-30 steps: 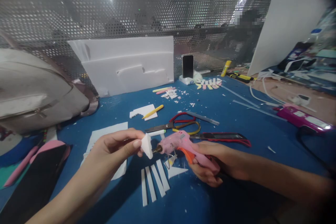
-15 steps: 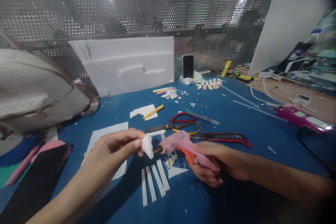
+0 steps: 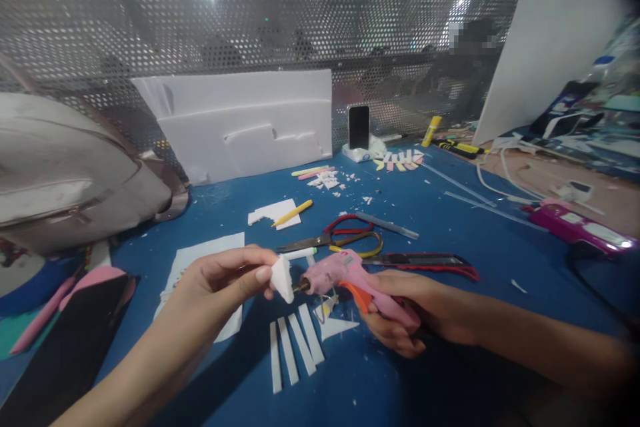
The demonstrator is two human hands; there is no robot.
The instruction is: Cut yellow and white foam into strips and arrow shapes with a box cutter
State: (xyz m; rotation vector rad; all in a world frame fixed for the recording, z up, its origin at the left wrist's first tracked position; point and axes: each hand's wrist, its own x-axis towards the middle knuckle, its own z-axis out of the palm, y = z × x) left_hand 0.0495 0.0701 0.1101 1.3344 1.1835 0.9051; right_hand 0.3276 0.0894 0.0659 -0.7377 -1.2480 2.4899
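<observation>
Between the thumb and fingers of my left hand (image 3: 225,280) is a small white foam piece (image 3: 283,279), angular in shape. My right hand (image 3: 400,310) is wrapped round the handle of a pink glue gun (image 3: 333,271) with an orange trigger (image 3: 357,295). The gun's metal nozzle (image 3: 301,285) points left at the foam piece, at or very near its edge; I cannot tell if they touch. Below lie several white strips (image 3: 295,347) and a white triangular scrap (image 3: 339,327). Behind the gun are scissors (image 3: 345,237) and a red box cutter (image 3: 425,263).
A bag (image 3: 75,173) stands at the left, and a white foam board (image 3: 250,127) leans at the back beside an upright phone (image 3: 359,127). A yellow marker (image 3: 293,213), paper scraps (image 3: 325,179) and glue sticks (image 3: 457,183) lie about. A purple power strip (image 3: 580,225) is at the right.
</observation>
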